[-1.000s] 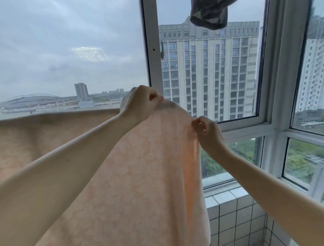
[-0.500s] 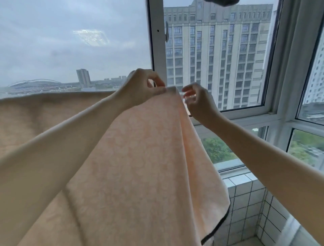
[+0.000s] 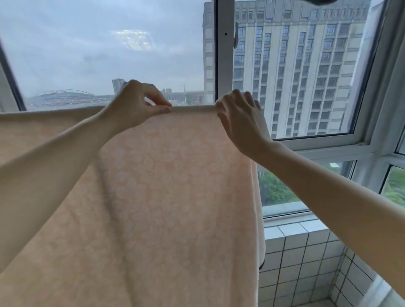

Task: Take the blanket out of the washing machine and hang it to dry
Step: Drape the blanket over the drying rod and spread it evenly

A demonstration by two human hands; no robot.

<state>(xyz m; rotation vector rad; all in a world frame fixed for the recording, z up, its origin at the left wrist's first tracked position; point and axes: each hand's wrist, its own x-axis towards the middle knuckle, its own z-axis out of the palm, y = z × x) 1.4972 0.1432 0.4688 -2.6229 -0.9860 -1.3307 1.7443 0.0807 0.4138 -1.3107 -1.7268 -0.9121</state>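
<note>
At a high-floor balcony window, a person's bare arms reach up to a peach, leaf-patterned blanket [image 3: 175, 197] that hangs in a broad sheet with its top fold stretched straight and level; whatever bears the fold is hidden beneath the cloth. The left hand [image 3: 135, 105] pinches that top fold between thumb and forefinger, while the right hand [image 3: 241, 122], just beside it at the blanket's right end, has its fingers curled over the fold and its thumb on the near side, gripping the cloth. The blanket covers the lower part of the glass and the view behind it, and both forearms cross in front of the fabric. A white window frame [image 3: 223, 54] rises between the hands, with a pale multi-storey building [image 3: 295, 76] filling the pane to the right and an overcast sky to the left above a low, arched roof [image 3: 63, 94] in the distance. Green trees [image 3: 274, 190] show through the lower pane beside the blanket's right edge. A white tiled wall [image 3: 295, 263] with dark grout stands below the sill, and a scrap of dark cloth [image 3: 322, 1] pokes in at the upper edge.
</note>
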